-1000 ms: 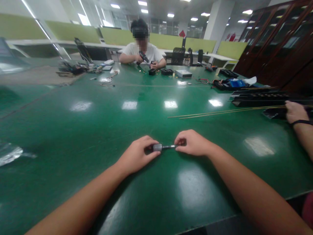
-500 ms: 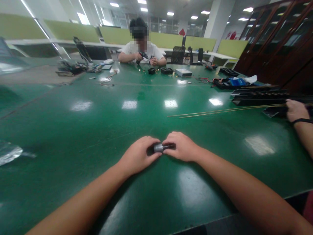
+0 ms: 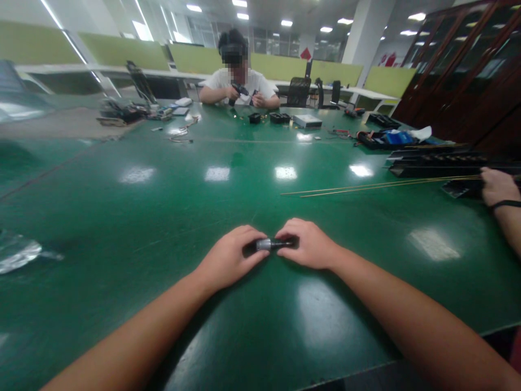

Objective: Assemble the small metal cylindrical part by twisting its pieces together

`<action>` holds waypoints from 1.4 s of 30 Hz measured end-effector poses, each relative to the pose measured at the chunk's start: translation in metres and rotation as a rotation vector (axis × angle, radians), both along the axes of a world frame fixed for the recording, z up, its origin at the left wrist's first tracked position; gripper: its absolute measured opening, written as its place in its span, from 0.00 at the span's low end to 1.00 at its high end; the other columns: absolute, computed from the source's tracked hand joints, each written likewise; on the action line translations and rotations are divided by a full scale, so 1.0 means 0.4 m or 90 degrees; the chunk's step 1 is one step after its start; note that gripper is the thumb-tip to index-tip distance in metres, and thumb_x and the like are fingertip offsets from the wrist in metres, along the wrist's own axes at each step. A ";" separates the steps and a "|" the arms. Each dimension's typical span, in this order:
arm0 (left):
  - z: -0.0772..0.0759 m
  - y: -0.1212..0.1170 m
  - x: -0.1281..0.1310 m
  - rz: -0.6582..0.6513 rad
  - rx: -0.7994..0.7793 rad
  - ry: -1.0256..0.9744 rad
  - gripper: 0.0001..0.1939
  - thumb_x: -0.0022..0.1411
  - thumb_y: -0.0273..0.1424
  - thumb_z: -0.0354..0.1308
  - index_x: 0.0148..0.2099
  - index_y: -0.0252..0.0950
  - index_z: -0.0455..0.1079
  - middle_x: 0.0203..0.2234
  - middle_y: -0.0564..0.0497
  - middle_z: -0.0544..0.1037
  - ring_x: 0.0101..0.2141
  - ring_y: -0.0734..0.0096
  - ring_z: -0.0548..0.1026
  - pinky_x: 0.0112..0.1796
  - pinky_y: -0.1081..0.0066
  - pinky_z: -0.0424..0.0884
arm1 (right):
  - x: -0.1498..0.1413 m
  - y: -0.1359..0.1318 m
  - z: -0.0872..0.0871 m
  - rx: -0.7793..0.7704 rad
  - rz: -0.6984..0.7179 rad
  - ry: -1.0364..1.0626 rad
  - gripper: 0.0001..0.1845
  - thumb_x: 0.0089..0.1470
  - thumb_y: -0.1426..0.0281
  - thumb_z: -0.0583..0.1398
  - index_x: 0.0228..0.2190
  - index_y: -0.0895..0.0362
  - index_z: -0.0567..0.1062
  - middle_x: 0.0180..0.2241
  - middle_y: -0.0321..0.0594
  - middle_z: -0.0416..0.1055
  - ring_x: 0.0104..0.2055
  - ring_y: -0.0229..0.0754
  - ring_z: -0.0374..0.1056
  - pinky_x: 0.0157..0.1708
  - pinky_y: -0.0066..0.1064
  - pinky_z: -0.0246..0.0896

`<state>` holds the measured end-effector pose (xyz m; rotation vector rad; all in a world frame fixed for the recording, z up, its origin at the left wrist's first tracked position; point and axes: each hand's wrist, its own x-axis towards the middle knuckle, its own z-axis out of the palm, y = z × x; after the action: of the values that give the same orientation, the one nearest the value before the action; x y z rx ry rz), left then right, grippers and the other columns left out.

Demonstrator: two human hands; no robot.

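Note:
A small dark cylindrical thing with a silver-grey band (image 3: 264, 244) lies level between my hands, low over the green table (image 3: 163, 217). My left hand (image 3: 230, 255) grips its thick end, thumb and fingers wrapped round it. From the band a narrow dark stem runs to the right. My right hand (image 3: 311, 244) has its thumb and fingertips closed on that narrow part, and the far tip is hidden in the palm. Its exact kind is too small and blurred to make out.
Two thin brass-coloured rods (image 3: 345, 188) lie ahead on the right, beside black metal channels (image 3: 439, 165) and another person's hand (image 3: 499, 184). Across the table a person (image 3: 240, 81) holds a dark tool. Crumpled clear plastic (image 3: 18, 255) is at left.
My right hand has shifted slightly right, and more of the dark stem shows between my hands. My left hand keeps its grip. The whole view has moved a little.

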<state>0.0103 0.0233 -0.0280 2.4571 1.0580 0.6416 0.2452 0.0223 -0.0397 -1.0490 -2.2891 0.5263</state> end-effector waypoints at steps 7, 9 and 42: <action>-0.003 0.002 0.005 0.002 0.003 0.010 0.11 0.64 0.37 0.58 0.46 0.39 0.75 0.39 0.48 0.78 0.40 0.62 0.75 0.44 0.64 0.70 | -0.007 -0.002 0.001 0.003 -0.010 -0.002 0.07 0.50 0.72 0.67 0.34 0.56 0.77 0.33 0.39 0.75 0.37 0.41 0.68 0.40 0.32 0.61; -0.004 0.002 0.008 0.005 0.003 0.011 0.11 0.65 0.37 0.58 0.46 0.39 0.76 0.39 0.48 0.78 0.40 0.62 0.75 0.44 0.64 0.70 | -0.012 -0.002 0.000 0.008 -0.020 -0.005 0.05 0.51 0.72 0.66 0.33 0.56 0.78 0.32 0.39 0.75 0.36 0.40 0.68 0.39 0.32 0.60; -0.009 0.006 0.003 0.011 -0.001 0.002 0.10 0.63 0.36 0.60 0.45 0.39 0.75 0.39 0.50 0.79 0.40 0.64 0.75 0.44 0.65 0.69 | -0.013 0.000 -0.003 0.026 -0.012 -0.010 0.04 0.51 0.72 0.66 0.32 0.57 0.78 0.30 0.37 0.74 0.34 0.39 0.66 0.37 0.30 0.57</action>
<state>0.0116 0.0255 -0.0317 2.4516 1.0814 0.6424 0.2401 0.0225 -0.0410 -1.0569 -2.2914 0.4641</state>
